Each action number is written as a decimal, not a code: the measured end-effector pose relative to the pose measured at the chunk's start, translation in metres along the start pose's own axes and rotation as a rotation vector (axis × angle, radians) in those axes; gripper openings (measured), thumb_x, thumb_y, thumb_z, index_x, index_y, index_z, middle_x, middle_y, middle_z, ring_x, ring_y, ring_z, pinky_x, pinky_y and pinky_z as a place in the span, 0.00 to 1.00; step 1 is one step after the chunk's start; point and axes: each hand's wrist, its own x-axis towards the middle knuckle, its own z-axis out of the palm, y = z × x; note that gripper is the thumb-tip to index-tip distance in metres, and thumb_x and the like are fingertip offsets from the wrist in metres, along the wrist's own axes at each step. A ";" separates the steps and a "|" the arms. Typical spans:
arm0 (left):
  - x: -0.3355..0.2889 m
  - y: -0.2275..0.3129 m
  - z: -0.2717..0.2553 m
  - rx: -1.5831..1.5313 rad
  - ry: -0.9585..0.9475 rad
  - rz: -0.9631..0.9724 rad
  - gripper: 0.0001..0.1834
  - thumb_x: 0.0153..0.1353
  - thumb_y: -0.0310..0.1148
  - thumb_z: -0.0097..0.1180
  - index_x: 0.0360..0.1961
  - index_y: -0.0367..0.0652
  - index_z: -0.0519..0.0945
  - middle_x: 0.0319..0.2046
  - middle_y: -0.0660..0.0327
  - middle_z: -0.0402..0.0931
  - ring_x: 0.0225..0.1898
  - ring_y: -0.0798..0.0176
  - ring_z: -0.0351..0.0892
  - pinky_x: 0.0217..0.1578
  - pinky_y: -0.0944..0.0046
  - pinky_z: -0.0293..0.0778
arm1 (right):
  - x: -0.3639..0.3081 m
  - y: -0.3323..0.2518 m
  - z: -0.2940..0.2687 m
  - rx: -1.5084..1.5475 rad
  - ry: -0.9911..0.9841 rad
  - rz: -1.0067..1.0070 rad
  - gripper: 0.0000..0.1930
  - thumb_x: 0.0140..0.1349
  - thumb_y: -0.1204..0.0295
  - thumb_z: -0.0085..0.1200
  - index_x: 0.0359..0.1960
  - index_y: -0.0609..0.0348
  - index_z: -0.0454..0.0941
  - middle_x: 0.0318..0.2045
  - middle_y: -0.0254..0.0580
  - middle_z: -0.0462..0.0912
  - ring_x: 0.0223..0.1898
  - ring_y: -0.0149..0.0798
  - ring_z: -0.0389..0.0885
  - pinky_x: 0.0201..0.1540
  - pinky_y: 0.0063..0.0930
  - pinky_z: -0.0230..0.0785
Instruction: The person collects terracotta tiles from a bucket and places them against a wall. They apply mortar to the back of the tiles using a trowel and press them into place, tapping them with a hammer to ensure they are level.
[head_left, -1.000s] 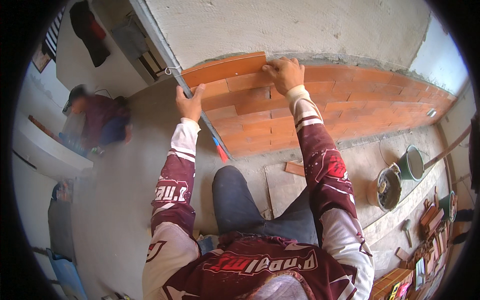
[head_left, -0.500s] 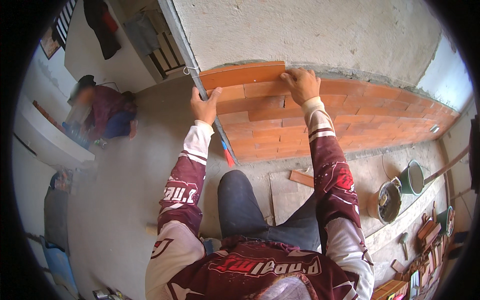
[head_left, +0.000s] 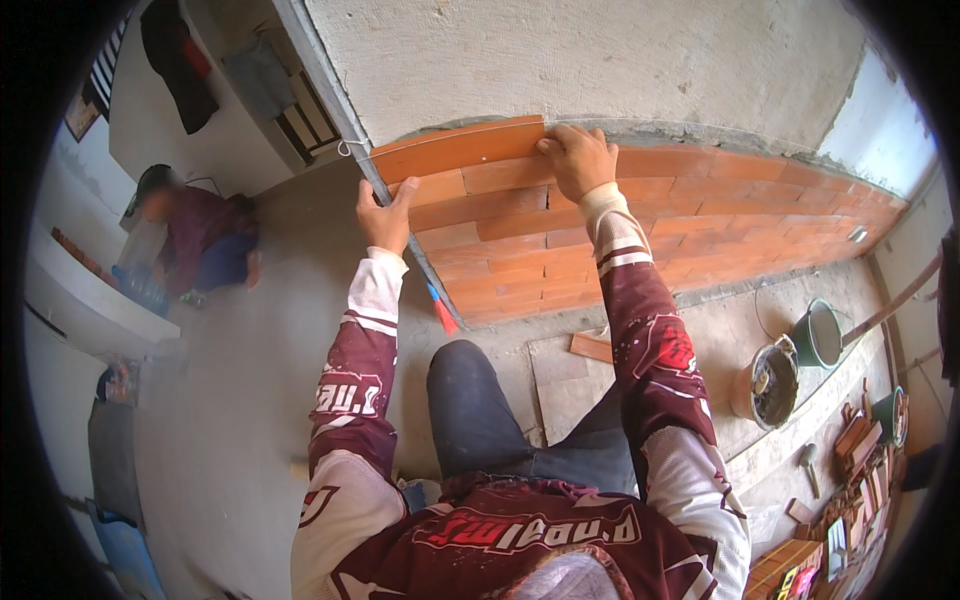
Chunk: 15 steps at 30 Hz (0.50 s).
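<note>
A long orange brick tile [head_left: 455, 146] leans along the top course of the brick-faced wall, its upper edge near a thin taut string. My right hand [head_left: 582, 162] is closed at the tile's right end, fingers over the top edge. At the wall's left edge is my left hand [head_left: 385, 218], thumb and fingers spread apart. Its thumb rests on the tile face just under the long tile, and its fingers lie beyond the metal edge strip [head_left: 425, 265]. The string is tied in a white loop [head_left: 352, 147] on that strip.
A mortar bucket [head_left: 767, 385] and a green bucket [head_left: 820, 333] stand at the right. Stacked bricks [head_left: 855, 510] and a trowel-like tool [head_left: 810, 468] lie at lower right. A loose tile [head_left: 591, 346] is by the wall foot. Another person [head_left: 205, 235] crouches far left.
The whole view has shifted slightly, so the wall and hands appear a little farther left. Both hands keep the same places at the tile and the wall edge.
</note>
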 end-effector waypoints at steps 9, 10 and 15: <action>0.002 -0.004 0.000 0.007 0.010 -0.004 0.18 0.53 0.34 0.71 0.37 0.36 0.76 0.34 0.58 0.81 0.34 0.66 0.78 0.38 0.63 0.74 | 0.002 0.000 0.000 0.020 -0.019 0.024 0.12 0.65 0.55 0.51 0.40 0.43 0.83 0.42 0.27 0.83 0.47 0.44 0.74 0.54 0.49 0.57; 0.002 -0.004 0.000 0.012 0.010 -0.006 0.18 0.53 0.34 0.71 0.37 0.35 0.76 0.34 0.58 0.81 0.34 0.65 0.78 0.38 0.63 0.74 | 0.002 -0.001 -0.001 0.021 -0.021 0.025 0.13 0.65 0.55 0.51 0.40 0.43 0.83 0.42 0.27 0.83 0.47 0.44 0.74 0.54 0.49 0.57; 0.000 0.002 -0.001 0.098 0.005 0.002 0.18 0.53 0.34 0.71 0.39 0.36 0.77 0.33 0.58 0.82 0.34 0.66 0.79 0.38 0.64 0.74 | 0.002 -0.001 -0.002 0.007 -0.035 0.032 0.13 0.66 0.53 0.49 0.39 0.40 0.84 0.41 0.30 0.82 0.48 0.44 0.74 0.53 0.47 0.58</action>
